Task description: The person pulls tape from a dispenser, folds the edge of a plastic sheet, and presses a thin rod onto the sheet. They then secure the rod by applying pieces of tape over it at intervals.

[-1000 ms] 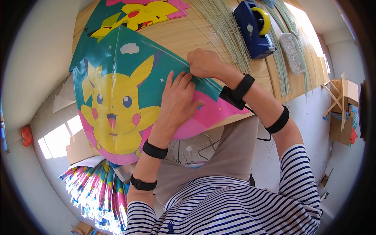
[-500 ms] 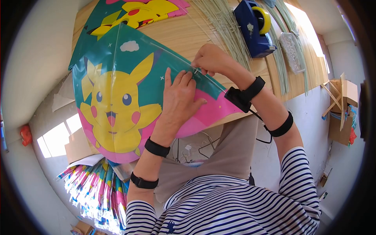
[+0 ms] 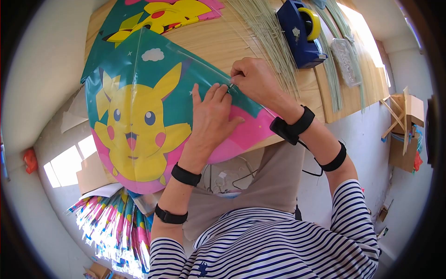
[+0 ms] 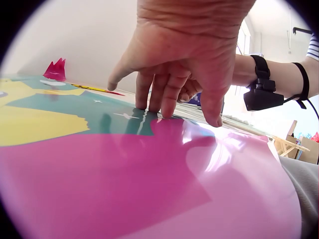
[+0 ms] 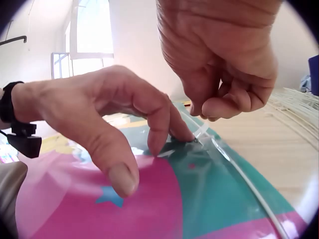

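Observation:
A plastic kite printed with a yellow cartoon figure on green and pink lies on the table. Along its right edge runs a thin pale rod. My left hand rests on the sheet, fingertips pressing near that edge, thumb spread; the left wrist view shows its fingers pointing down onto the film. Just beyond them my right hand, fingers curled, pinches a small clear strip that stands up from the edge beside the rod. Part of the strip is hidden by the fingertips.
Many thin sticks lie behind the right hand, by a blue tape dispenser with yellow tape. A clear box stands farther right. Another printed sheet lies at the back. Packed kites hang at lower left.
The right hand first drew slightly away from the edge to the right, then turned, its fingertips staying by the small strip. The left hand has barely shifted on the kite.

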### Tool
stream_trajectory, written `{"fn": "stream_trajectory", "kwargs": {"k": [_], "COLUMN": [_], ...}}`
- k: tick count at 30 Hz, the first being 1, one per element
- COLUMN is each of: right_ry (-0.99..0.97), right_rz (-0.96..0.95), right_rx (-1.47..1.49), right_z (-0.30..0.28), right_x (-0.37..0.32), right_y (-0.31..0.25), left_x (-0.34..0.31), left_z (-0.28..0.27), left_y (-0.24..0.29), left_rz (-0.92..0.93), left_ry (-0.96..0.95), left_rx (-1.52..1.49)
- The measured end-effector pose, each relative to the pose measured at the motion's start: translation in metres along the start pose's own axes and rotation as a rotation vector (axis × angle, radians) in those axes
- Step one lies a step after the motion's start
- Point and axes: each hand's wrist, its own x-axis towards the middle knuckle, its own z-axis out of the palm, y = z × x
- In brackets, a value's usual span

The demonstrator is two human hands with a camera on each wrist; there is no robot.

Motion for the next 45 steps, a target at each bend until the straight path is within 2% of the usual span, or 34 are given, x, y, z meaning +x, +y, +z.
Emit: {"fn": "stream_trajectory", "kwargs": {"k": [5, 12, 15, 21, 24, 27, 30, 33, 36, 39, 41, 43, 45], "right_ry": [0.017, 0.010, 0.017, -0.114, -0.059, -0.012, -0.070, 0.019, -0.047, -0.018, 0.065, 0.017, -0.076], "right_rz": [-0.003, -0.004, -0.092, -0.031, 0.071, 0.131, 0.185, 0.141, 0.261, 0.144, 0.073, 0.105, 0.127], "right_rx": [-0.154, -0.236, -0.305, -0.339, -0.173, -0.200, -0.236, -0.251, -0.093, -0.242, -0.193, -0.312, -0.356], "right_z": [0.034, 0.036, 0.036, 0.031, 0.036, 0.041, 0.034, 0.035, 0.038, 0.035, 0.020, -0.007, -0.008], "right_x": [0.002, 0.010, 0.011, 0.025, 0.020, 0.018, 0.025, 0.017, 0.012, 0.012, -0.006, -0.037, -0.071], "right_y": [0.012, 0.013, 0.009, 0.004, 0.011, 0.011, 0.002, 0.004, 0.015, 0.015, 0.007, -0.005, 0.014], "left_x": [0.001, 0.001, 0.001, -0.001, -0.004, -0.004, -0.005, -0.026, -0.061, -0.101, -0.129, -0.158, -0.181], "left_z": [0.001, 0.000, 0.000, -0.001, 0.002, 0.003, -0.004, -0.020, -0.036, -0.051, -0.062, -0.076, -0.087], "left_y": [0.002, 0.001, 0.003, 0.003, 0.003, 0.004, 0.005, 0.000, 0.000, 0.001, -0.002, -0.013, -0.030], "left_rz": [-0.008, -0.016, -0.024, -0.033, -0.037, -0.042, -0.032, -0.031, -0.076, -0.106, -0.136, -0.252, -0.368], "left_ry": [-0.002, -0.012, -0.013, -0.049, -0.034, -0.034, -0.054, -0.061, -0.063, -0.069, -0.063, -0.042, -0.006], "left_rx": [0.014, 0.015, -0.001, 0.024, 0.027, 0.013, 0.018, 0.041, 0.043, 0.057, 0.077, 0.127, 0.179]}}
